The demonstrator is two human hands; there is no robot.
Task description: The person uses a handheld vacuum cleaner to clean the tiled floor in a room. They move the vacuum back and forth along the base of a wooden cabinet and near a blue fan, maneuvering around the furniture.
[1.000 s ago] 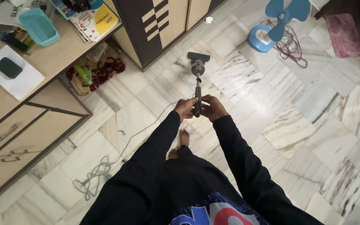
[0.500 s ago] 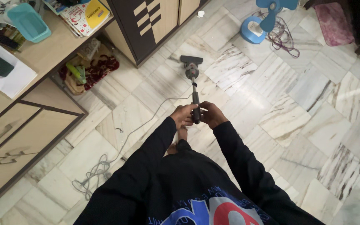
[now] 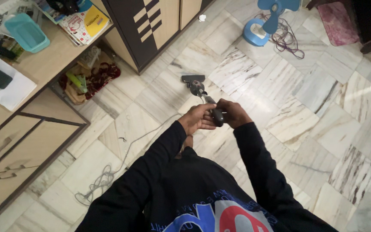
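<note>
Left hand (image 3: 199, 120): fingers curled around the vacuum's handle end.
Vacuum cleaner (image 3: 204, 99): long axis slants from the hands up-left, floor head (image 3: 193, 79) pointing away on the marble floor (image 3: 323, 107).
Right hand (image 3: 232, 114): closed around the handle, opposite side.

Marble-tiled room seen from above

White veined marble floor (image 3: 331, 129); wooden desk (image 3: 52, 64) left, checkered cabinet (image 3: 151, 25), blue table fan (image 3: 265, 21), perhaps a pink mat (image 3: 338, 21).

Long black sleeves cover both arms to the wrists, leaving the left hand (image 3: 199, 120) and right hand (image 3: 233, 113) bare. The black top's chest, at six o'clock, carries blue, white and red print.
</note>
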